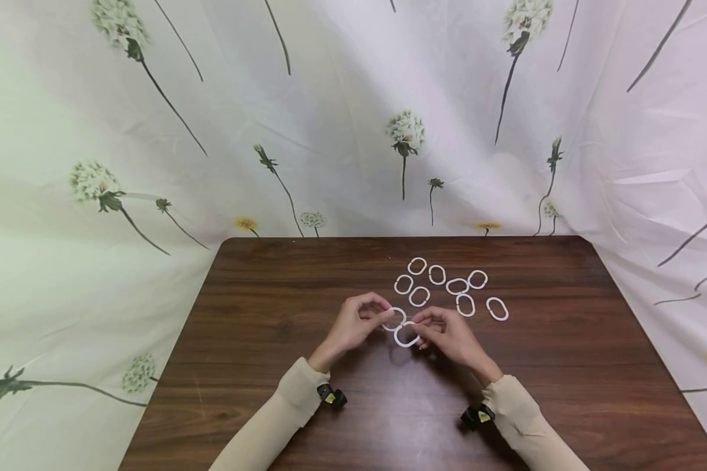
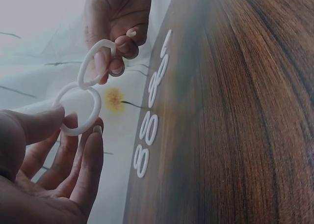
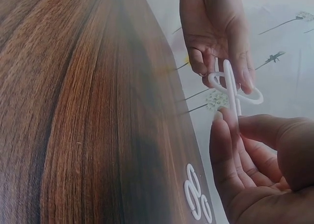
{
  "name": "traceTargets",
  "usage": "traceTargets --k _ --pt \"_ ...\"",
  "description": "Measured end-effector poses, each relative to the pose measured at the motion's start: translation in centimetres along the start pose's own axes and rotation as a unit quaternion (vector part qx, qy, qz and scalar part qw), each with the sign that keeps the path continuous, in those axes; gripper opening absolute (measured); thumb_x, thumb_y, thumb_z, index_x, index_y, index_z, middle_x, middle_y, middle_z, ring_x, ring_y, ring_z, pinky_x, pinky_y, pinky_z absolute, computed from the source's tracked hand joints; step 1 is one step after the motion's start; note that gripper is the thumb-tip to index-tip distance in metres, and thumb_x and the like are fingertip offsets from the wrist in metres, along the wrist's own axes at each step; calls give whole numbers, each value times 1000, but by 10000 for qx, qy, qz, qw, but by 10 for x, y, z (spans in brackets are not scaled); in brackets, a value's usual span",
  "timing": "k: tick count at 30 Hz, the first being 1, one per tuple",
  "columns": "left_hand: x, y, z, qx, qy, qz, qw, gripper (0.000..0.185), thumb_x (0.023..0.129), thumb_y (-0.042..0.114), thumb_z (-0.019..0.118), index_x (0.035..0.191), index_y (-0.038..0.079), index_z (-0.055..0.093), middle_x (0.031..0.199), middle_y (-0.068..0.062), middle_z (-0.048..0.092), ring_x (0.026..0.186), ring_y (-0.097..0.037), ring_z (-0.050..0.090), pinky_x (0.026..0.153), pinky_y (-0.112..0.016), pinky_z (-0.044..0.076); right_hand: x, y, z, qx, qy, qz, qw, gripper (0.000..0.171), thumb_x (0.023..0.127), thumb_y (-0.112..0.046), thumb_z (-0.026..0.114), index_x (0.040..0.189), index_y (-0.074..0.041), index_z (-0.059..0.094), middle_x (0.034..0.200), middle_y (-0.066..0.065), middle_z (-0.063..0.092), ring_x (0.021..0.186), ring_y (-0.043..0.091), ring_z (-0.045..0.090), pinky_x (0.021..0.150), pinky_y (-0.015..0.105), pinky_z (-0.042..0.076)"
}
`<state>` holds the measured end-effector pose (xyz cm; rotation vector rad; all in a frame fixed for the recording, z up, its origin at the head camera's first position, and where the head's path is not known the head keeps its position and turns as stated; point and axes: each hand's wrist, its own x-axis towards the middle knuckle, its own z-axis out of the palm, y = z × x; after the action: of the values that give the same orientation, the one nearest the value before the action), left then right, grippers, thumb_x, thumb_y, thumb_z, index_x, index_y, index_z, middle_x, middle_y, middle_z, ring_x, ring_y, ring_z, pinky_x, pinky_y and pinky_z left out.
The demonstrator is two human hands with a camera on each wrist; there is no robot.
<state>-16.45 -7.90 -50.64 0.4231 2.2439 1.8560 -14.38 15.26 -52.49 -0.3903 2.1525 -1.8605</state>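
Observation:
Two white plastic curtain rings meet above the table, crossing at their edges in the wrist views. My left hand pinches the left curtain ring between thumb and fingertips. The right curtain ring is held by my right hand, its thumb and fingertips on the side away from the crossing. In the right wrist view this ring stands nearly edge-on, overlapping the left one. Each ring is a slim oval loop.
Several more white rings lie scattered flat beyond the hands, among them a lone ring at the right and another ring near the back. The dark wooden table ends at a flower-printed curtain. Both wrists wear small black cameras.

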Motion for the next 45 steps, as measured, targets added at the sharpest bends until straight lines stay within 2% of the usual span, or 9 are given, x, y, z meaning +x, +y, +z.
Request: traceTargets --k 6,17,24,26,30,32,38,41,45 --pt "0 -1 0 63 -96 -57 9999 16 90 5 70 101 -5 67 98 -29 69 83 -51 67 77 -65 55 0 2 0 13 38 81 10000 24 93 -7 66 107 12 62 95 39 64 64 11 67 61 29 62" --pt "-2 -1 -2 127 -165 29 9998 16 87 13 74 98 3 70 93 -22 72 78 -40 71 72 -55 60 -1 2 0 -269 162 55 9995 21 92 -10 68 103 7 65 91 36 66 63 11 66 60 40 62" --pt "-3 -1 -3 373 -314 18 9988 15 88 16 74 97 5 71 93 -22 72 78 -39 71 74 -56 60 -1 3 2 -435 187 82 9988 18 91 -9 69 101 5 67 82 29 69 61 13 66 51 36 58" --pt "-3 -2 -3 465 -335 22 9984 13 88 15 74 97 6 71 92 -20 73 78 -39 70 72 -53 60 -1 4 3 -491 181 112 9986 17 90 -9 70 100 4 67 79 26 70 61 13 66 49 35 57" --pt "-4 -3 1 697 -475 41 9964 13 87 14 74 97 5 72 91 -18 73 79 -39 70 65 -32 60 1 3 5 -449 162 97 9988 17 91 -9 69 101 4 67 82 28 70 62 14 67 52 36 59" --pt "-5 -2 4 745 -487 31 9960 14 88 12 74 98 3 72 92 -19 73 80 -41 71 63 -26 58 2 3 5 -384 170 55 9991 17 91 -8 69 102 5 67 86 31 69 64 17 68 56 38 61" --pt "-12 19 6 672 -369 5 9971 14 88 6 71 98 -4 70 93 -25 72 82 -46 69 68 -37 62 5 1 3 -291 316 -145 9990 18 91 -8 68 102 6 65 90 30 69 66 23 70 62 41 63" --pt "-16 32 4 603 -475 1 9970 14 89 5 71 98 -5 69 93 -26 71 83 -48 69 65 -25 59 5 0 1 -228 406 -207 9987 19 92 -9 68 102 6 64 89 32 68 65 21 70 62 40 63" --pt "-19 36 2 493 -554 -11 9972 15 89 4 70 100 -7 68 94 -28 71 85 -51 68 62 -14 53 6 -1 -1 -140 505 -257 9983 20 92 -9 68 102 8 63 89 36 66 66 20 71 62 41 63"
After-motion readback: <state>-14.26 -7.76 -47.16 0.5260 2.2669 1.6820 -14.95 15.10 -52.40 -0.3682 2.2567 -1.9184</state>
